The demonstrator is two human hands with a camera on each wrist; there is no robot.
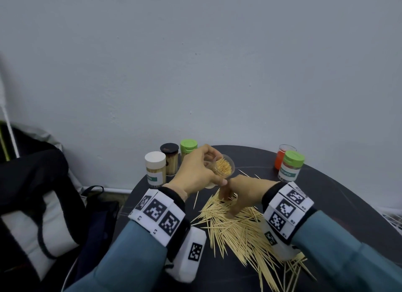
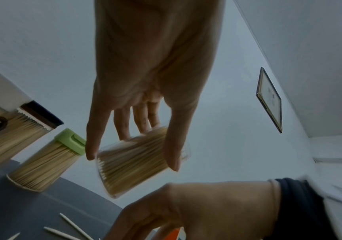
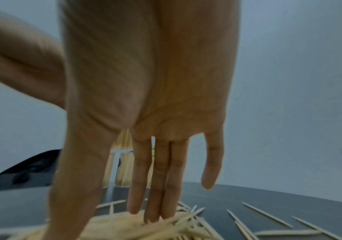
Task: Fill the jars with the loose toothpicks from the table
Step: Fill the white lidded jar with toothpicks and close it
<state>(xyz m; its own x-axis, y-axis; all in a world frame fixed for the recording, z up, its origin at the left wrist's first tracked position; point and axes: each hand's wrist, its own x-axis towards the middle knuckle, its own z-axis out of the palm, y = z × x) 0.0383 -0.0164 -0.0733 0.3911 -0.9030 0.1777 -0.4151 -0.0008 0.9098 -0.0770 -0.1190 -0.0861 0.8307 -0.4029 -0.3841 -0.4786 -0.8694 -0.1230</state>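
loose toothpicks [image 1: 239,228] heaped on near worktop [image 1: 348,182]. right hand [image 1: 241,193] flat, fingers straight, pressing pile, gripping nothing. left hand [image 1: 195,172] curls round open jar [image 1: 223,166], tilted, nearly full: risk of spill if tipped further; crammed sticks may jam.

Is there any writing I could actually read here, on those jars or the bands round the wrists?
White-lidded jar, green label: white lettering, too blurred to read.
Green-lidded jar on the right, green label: lettering, too blurred to read.
Left wrist band and right wrist band: black-and-white square code patterns; tiny marks beside them, too small to read.
Framed picture: unreadable.
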